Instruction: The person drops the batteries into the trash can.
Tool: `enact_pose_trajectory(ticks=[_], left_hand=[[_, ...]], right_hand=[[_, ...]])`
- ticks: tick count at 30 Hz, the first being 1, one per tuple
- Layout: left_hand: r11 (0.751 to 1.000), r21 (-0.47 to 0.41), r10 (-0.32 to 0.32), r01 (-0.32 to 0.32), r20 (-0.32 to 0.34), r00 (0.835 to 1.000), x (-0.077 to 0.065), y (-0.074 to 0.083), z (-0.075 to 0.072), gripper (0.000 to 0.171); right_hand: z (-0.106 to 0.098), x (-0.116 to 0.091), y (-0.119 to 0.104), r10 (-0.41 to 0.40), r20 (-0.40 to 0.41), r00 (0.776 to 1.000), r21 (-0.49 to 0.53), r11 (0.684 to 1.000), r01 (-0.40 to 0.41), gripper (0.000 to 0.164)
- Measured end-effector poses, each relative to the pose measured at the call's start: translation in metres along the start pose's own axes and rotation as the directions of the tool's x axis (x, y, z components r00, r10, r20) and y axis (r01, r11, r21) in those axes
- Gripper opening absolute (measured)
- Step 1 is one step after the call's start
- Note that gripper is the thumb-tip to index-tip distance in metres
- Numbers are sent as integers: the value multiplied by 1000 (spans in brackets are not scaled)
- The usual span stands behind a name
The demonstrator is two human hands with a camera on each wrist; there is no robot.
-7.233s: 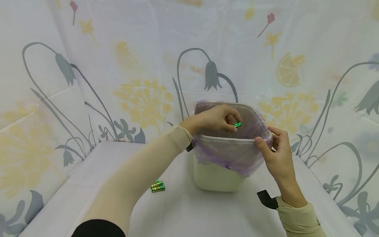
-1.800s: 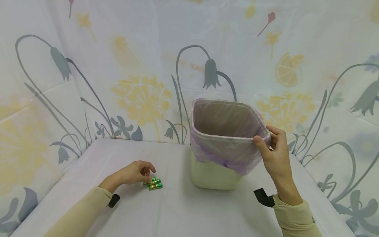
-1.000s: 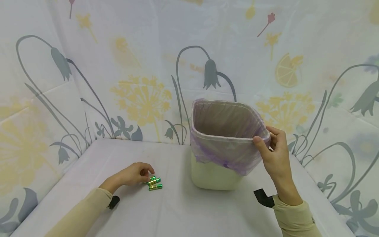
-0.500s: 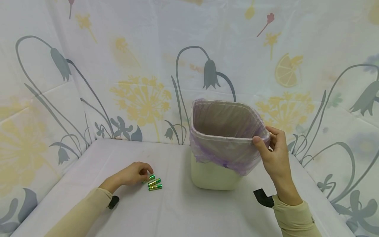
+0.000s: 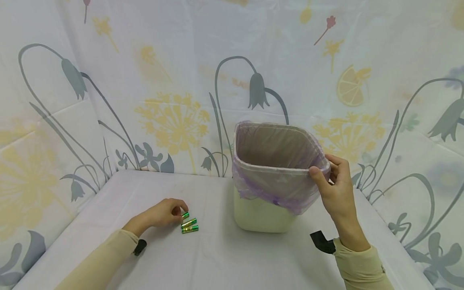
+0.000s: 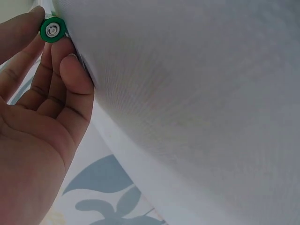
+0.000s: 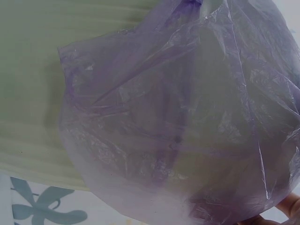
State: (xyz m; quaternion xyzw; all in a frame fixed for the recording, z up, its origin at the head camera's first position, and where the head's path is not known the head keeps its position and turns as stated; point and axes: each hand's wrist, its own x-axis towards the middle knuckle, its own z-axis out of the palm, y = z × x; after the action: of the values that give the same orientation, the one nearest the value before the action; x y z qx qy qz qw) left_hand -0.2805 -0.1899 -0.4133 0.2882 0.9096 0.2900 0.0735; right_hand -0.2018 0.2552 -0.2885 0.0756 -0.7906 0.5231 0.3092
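My left hand (image 5: 164, 213) is low over the table at the left, beside several green-and-gold batteries. Thumb and fingers pinch one battery (image 6: 52, 30), whose end faces the left wrist camera. Its tip peeks out past the fingers in the head view. Just in front, two more batteries (image 5: 189, 223) lie close together on the cloth. My right hand (image 5: 338, 187) grips the right rim of a pale green trash bin (image 5: 264, 217), thumb in front and fingers behind. A thin purple trash bag (image 7: 140, 108) lines the bin and hangs folded over its rim.
The bin stands right of the batteries on a white cloth-covered table (image 5: 203, 262). A flower-printed curtain (image 5: 174, 60) rises behind and along both sides. Black straps (image 5: 322, 242) show at both wrists.
Earlier my left hand held a battery over the bin's mouth. It came back to the batteries on the table, and one is now pinched and slightly apart. My right hand stays on the rim.
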Motion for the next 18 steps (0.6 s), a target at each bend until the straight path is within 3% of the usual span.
enact_pose_trajectory(ticks=[12,18], left_hand=[[1000,4,-30,30,8,1000,2,0,3,27],[1000,-1,-10,10,9,1000,2,1,3,26]], right_hand=[[0,-1,1,16,0,1000,-6,1000,-16,52],[1,0,2,12,-7,1000,-2,1000,-12,53]])
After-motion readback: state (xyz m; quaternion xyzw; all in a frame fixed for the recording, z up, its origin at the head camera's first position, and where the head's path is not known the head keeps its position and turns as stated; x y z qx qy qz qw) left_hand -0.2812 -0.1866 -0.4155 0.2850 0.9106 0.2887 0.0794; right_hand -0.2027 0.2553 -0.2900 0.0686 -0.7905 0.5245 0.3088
